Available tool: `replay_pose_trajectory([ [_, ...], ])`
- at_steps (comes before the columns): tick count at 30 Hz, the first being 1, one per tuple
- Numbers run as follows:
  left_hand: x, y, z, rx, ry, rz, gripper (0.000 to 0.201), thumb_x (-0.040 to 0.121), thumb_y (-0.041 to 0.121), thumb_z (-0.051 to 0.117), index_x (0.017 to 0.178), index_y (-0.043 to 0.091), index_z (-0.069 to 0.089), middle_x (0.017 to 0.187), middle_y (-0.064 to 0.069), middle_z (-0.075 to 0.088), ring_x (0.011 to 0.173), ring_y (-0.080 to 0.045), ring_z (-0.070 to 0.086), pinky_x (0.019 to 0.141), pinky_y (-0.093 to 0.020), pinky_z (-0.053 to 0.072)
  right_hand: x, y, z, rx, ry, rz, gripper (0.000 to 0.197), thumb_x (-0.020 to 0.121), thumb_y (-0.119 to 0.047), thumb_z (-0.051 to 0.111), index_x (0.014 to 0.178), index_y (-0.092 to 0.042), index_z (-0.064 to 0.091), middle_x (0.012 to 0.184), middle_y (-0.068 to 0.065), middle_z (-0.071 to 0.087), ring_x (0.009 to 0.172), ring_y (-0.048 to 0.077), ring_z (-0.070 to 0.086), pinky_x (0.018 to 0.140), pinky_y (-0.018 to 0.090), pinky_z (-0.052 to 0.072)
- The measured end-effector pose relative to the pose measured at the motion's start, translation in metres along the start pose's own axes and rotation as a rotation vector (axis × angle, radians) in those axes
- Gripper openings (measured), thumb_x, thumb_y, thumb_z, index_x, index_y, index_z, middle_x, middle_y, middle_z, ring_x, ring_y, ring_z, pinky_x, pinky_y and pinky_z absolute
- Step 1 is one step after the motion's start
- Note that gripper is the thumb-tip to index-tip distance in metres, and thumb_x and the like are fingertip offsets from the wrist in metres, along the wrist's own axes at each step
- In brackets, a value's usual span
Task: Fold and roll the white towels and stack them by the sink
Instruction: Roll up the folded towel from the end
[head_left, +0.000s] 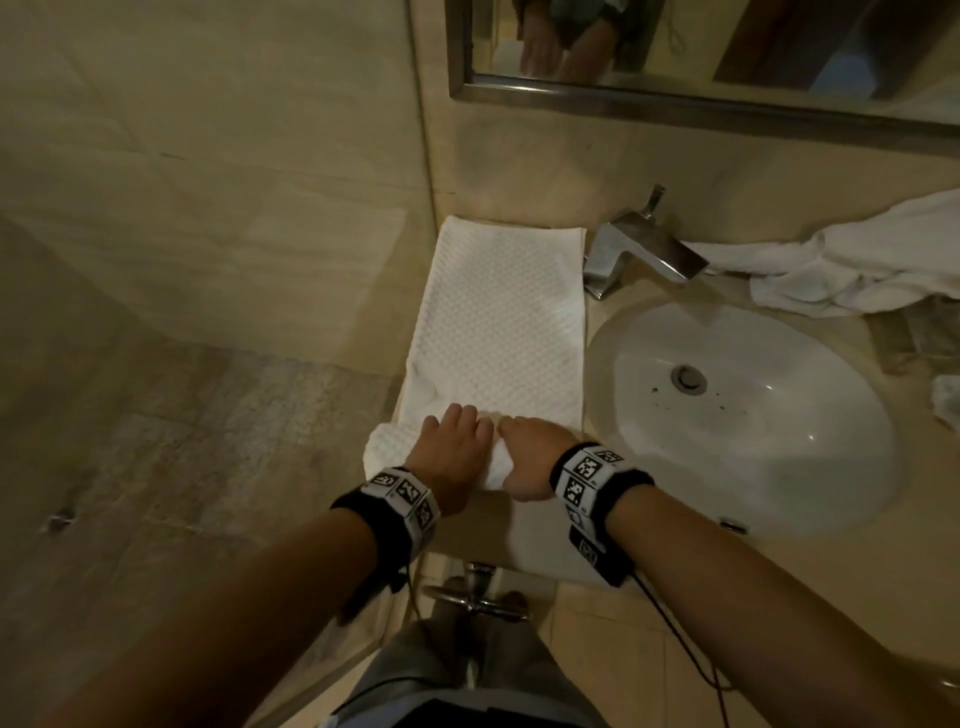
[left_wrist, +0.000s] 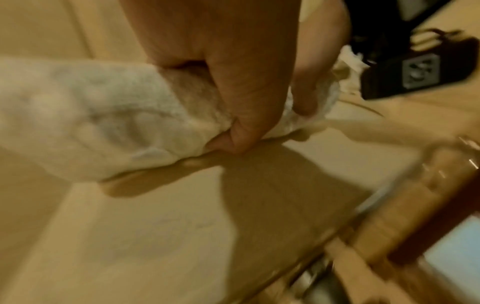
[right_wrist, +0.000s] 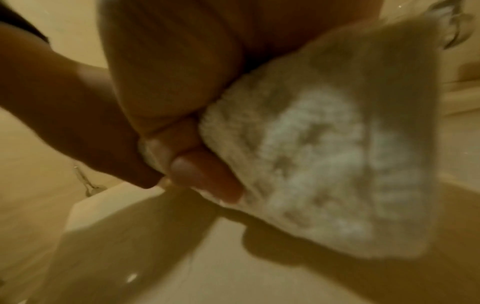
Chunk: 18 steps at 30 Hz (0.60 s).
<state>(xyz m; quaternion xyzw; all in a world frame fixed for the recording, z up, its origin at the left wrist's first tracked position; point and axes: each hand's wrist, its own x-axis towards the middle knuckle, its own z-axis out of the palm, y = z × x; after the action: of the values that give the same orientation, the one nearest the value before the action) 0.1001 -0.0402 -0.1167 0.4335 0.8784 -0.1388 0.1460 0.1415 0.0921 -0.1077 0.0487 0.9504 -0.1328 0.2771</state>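
A white waffle-textured towel (head_left: 498, 322) lies folded in a long strip on the beige counter, left of the sink (head_left: 753, 415). Its near end is rolled up into a short thick roll (left_wrist: 91, 115) (right_wrist: 324, 154). Both hands sit side by side on that roll: my left hand (head_left: 449, 441) and my right hand (head_left: 527, 452) grip it with fingers over the top and thumbs tucked underneath at the near side. The fingertips are hidden behind the roll in the head view. A second white towel (head_left: 841, 265) lies crumpled at the back right, behind the sink.
A chrome tap (head_left: 639, 249) stands behind the sink, close to the strip's far right corner. A framed mirror (head_left: 701, 98) hangs above. A tiled wall (head_left: 208, 182) bounds the counter on the left. The counter's front edge (head_left: 519, 561) is just behind my wrists.
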Motion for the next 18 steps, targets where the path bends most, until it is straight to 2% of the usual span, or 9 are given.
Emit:
replay_pose_trajectory([
  [3, 0.018, 0.000, -0.007, -0.153, -0.018, -0.090, 0.053, 0.081, 0.032, 0.063, 0.124, 0.012, 0.040, 0.124, -0.007, 0.046, 0.114, -0.025, 0.044, 0.093, -0.037, 0.040, -0.009, -0.015, 0.006, -0.126, 0.120, 0.065, 0.070, 0.073, -0.032, 0.069, 0.131, -0.012, 0.035, 0.128, 0.009, 0.042, 0.118, 0.028, 0.042, 0.102, 0.041, 0.036],
  [5, 0.032, -0.009, -0.009, -0.215, -0.043, -0.073, 0.041, 0.086, 0.034, 0.053, 0.120, 0.012, 0.047, 0.121, -0.008, 0.054, 0.110, -0.024, 0.052, 0.091, -0.035, 0.044, -0.014, -0.026, 0.014, -0.232, 0.210, 0.078, 0.074, 0.070, -0.026, 0.068, 0.133, -0.011, 0.032, 0.126, 0.009, 0.039, 0.116, 0.028, 0.039, 0.104, 0.046, 0.030],
  [7, 0.043, -0.015, -0.007, -0.270, -0.067, -0.047, 0.036, 0.087, 0.036, 0.047, 0.114, 0.014, 0.054, 0.116, -0.006, 0.060, 0.103, -0.023, 0.058, 0.087, -0.032, 0.046, -0.013, -0.027, 0.019, -0.256, 0.255, 0.081, 0.071, 0.072, -0.019, 0.065, 0.135, -0.011, 0.031, 0.127, 0.009, 0.041, 0.114, 0.027, 0.040, 0.104, 0.044, 0.029],
  [9, 0.040, -0.013, -0.005, -0.295, -0.038, -0.073, 0.036, 0.084, 0.038, 0.046, 0.112, 0.017, 0.053, 0.113, -0.004, 0.060, 0.100, -0.022, 0.057, 0.086, -0.033, 0.045, -0.007, -0.020, 0.018, -0.213, 0.269, 0.058, 0.071, 0.072, -0.019, 0.068, 0.134, -0.013, 0.033, 0.128, 0.008, 0.043, 0.116, 0.026, 0.041, 0.104, 0.041, 0.029],
  [11, 0.027, -0.004, -0.001, -0.238, 0.055, -0.109, 0.040, 0.081, 0.038, 0.049, 0.116, 0.017, 0.048, 0.113, -0.003, 0.055, 0.102, -0.022, 0.052, 0.090, -0.035, 0.040, 0.001, -0.015, 0.010, -0.139, 0.256, 0.060, 0.065, 0.073, -0.026, 0.066, 0.130, -0.016, 0.037, 0.128, 0.006, 0.045, 0.118, 0.025, 0.043, 0.105, 0.041, 0.031],
  [14, 0.004, 0.000, 0.012, -0.101, 0.190, -0.120, 0.067, 0.070, 0.031, 0.061, 0.130, 0.009, 0.042, 0.116, -0.009, 0.051, 0.105, -0.028, 0.049, 0.098, -0.043, 0.037, 0.015, -0.015, -0.001, -0.082, 0.234, 0.098, 0.059, 0.076, -0.035, 0.063, 0.127, -0.015, 0.041, 0.128, 0.006, 0.049, 0.118, 0.025, 0.046, 0.104, 0.041, 0.034],
  [16, 0.002, -0.005, 0.020, -0.053, 0.262, -0.072, 0.071, 0.063, 0.027, 0.071, 0.126, 0.005, 0.047, 0.106, -0.011, 0.056, 0.093, -0.029, 0.053, 0.088, -0.044, 0.044, 0.020, -0.015, -0.002, -0.072, 0.226, 0.112, 0.058, 0.076, -0.038, 0.063, 0.125, -0.015, 0.042, 0.126, 0.006, 0.051, 0.117, 0.025, 0.048, 0.102, 0.042, 0.034],
  [17, 0.005, -0.009, 0.018, -0.035, 0.289, -0.041, 0.065, 0.064, 0.026, 0.074, 0.121, 0.007, 0.049, 0.100, -0.010, 0.056, 0.087, -0.027, 0.053, 0.082, -0.042, 0.046, 0.020, -0.014, -0.003, -0.061, 0.224, 0.118, 0.058, 0.076, -0.039, 0.063, 0.125, -0.015, 0.043, 0.125, 0.006, 0.052, 0.117, 0.025, 0.048, 0.101, 0.042, 0.034],
  [18, 0.011, -0.012, 0.013, -0.038, 0.248, -0.028, 0.059, 0.068, 0.026, 0.073, 0.120, 0.009, 0.049, 0.101, -0.008, 0.056, 0.088, -0.026, 0.052, 0.081, -0.040, 0.044, 0.020, -0.014, -0.002, -0.048, 0.220, 0.127, 0.059, 0.076, -0.038, 0.064, 0.126, -0.015, 0.043, 0.126, 0.006, 0.052, 0.117, 0.025, 0.048, 0.102, 0.042, 0.034],
])
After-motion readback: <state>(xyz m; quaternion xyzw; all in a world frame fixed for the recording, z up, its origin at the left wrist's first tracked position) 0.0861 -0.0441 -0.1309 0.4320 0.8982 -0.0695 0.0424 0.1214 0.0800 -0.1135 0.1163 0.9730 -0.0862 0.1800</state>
